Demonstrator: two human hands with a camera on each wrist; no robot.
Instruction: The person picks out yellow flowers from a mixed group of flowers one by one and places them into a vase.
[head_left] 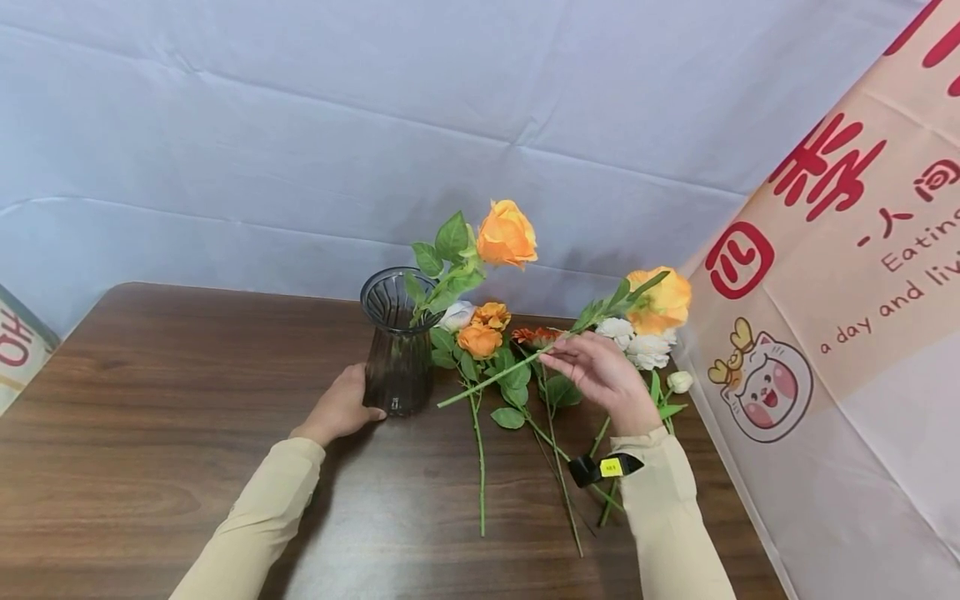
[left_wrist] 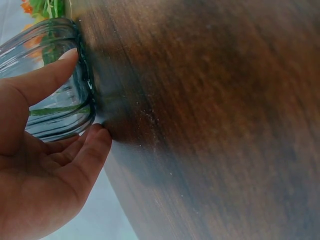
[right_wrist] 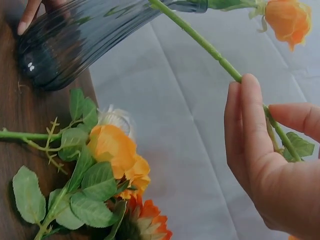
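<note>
A dark, ribbed glass vase (head_left: 398, 367) stands upright at the back of the table, with one orange rose (head_left: 507, 234) leaning out of its mouth. My left hand (head_left: 347, 406) holds the vase low down, thumb on one side and fingers on the other, as the left wrist view shows near the base (left_wrist: 85, 95). To the right, my right hand (head_left: 600, 373) pinches the green stem (right_wrist: 212, 50) of a yellow-orange flower (head_left: 662, 302) between thumb and fingers. Held above the table, this stem slants with its cut end toward the vase and its bloom to the right.
Beside the vase lie several flowers: an orange rose (head_left: 480, 341), a red-orange bloom (head_left: 536, 336), white blooms (head_left: 648, 350) and a white tulip (head_left: 680, 382). Their stems cross toward the front of the brown wooden table (head_left: 172, 417). A pale cloth wall (head_left: 300, 167) rises behind; a printed banner (head_left: 847, 275) stands right.
</note>
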